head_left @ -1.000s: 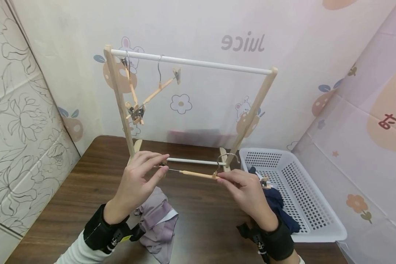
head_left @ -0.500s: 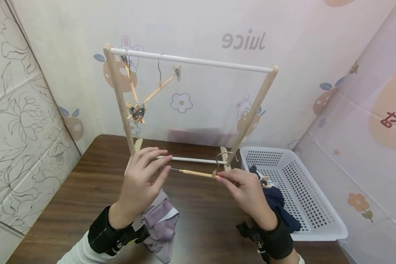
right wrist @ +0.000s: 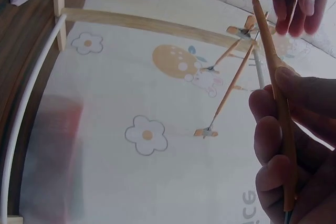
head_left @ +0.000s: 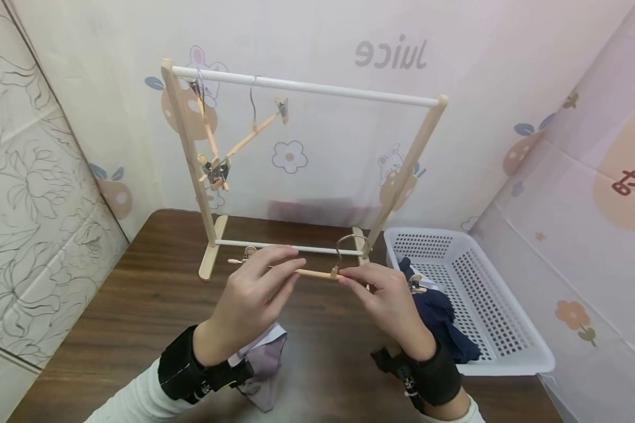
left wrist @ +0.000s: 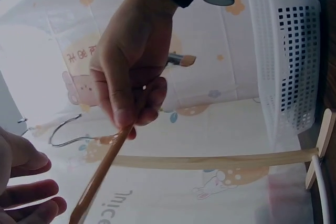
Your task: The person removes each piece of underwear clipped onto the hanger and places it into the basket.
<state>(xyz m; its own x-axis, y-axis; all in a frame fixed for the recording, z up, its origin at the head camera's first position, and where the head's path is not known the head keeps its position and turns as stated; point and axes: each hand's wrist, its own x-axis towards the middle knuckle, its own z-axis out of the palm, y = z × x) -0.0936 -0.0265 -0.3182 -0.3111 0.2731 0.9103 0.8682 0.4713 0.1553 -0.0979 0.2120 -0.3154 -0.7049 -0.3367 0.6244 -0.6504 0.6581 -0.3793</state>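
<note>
With two hangers [head_left: 227,150] already hanging on the rack [head_left: 301,88] and dark clothes [head_left: 439,317] waiting in the basket [head_left: 508,329], the right hand [head_left: 386,299] and left hand [head_left: 254,294] are pinching a bare clip hanger [head_left: 312,272] above the table [head_left: 137,305] — a purple garment [head_left: 264,364] lying below, unclipped.

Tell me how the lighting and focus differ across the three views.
Head view: evenly lit and sharp, though the rack bows from wide-angle distortion. Left wrist view: backlit by the bright wall, the right hand dark. Right wrist view: the right hand close and soft, hanger bar sharper.
</note>
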